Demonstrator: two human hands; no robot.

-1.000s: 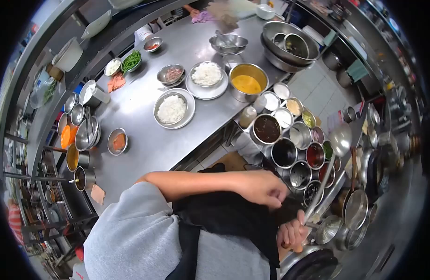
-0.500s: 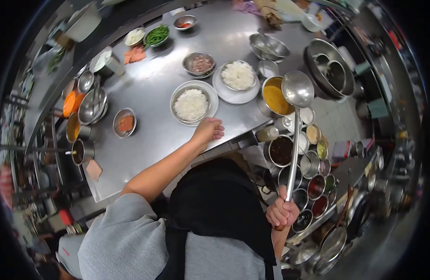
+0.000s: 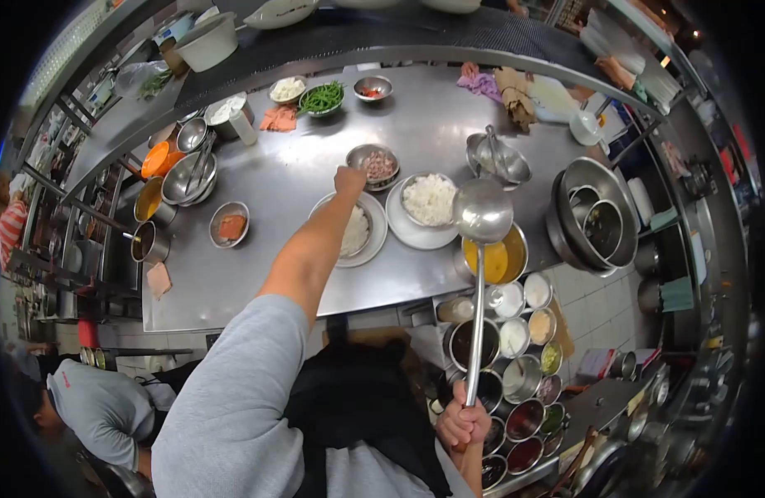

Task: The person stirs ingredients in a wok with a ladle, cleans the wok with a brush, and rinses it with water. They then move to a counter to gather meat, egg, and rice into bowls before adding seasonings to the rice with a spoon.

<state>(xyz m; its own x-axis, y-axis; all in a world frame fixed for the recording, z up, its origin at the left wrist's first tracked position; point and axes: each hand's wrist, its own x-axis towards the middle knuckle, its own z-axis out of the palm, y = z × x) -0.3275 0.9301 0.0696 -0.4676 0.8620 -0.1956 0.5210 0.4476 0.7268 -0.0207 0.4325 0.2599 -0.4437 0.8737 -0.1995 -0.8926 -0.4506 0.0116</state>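
Observation:
My left hand (image 3: 350, 179) is closed at the near left rim of a metal bowl of chopped pinkish meat (image 3: 381, 164); its fingertips are hidden. Beneath my left forearm, a bowl of white rice (image 3: 355, 232) sits on a white plate (image 3: 375, 241), partly covered. Another rice bowl (image 3: 429, 199) on a plate stands just to the right. My right hand (image 3: 464, 422) is closed round the handle of a long ladle (image 3: 482, 211). The ladle's bowl is raised and overlaps the view of a pot of yellow liquid (image 3: 500, 253).
Bowls of green beans (image 3: 322, 99), red pieces (image 3: 372, 89) and orange-pink food (image 3: 231, 227) stand on the metal table (image 3: 291, 191). Nested pans (image 3: 594, 216) are at the right. Several containers of sauces (image 3: 525, 417) are beside me. Another person (image 3: 104, 407) bends at lower left.
My left hand has moved forward from the table's near edge, past the rice bowl, to the meat bowl, and closed. The ladle has shifted left in view. The camera view has shifted too.

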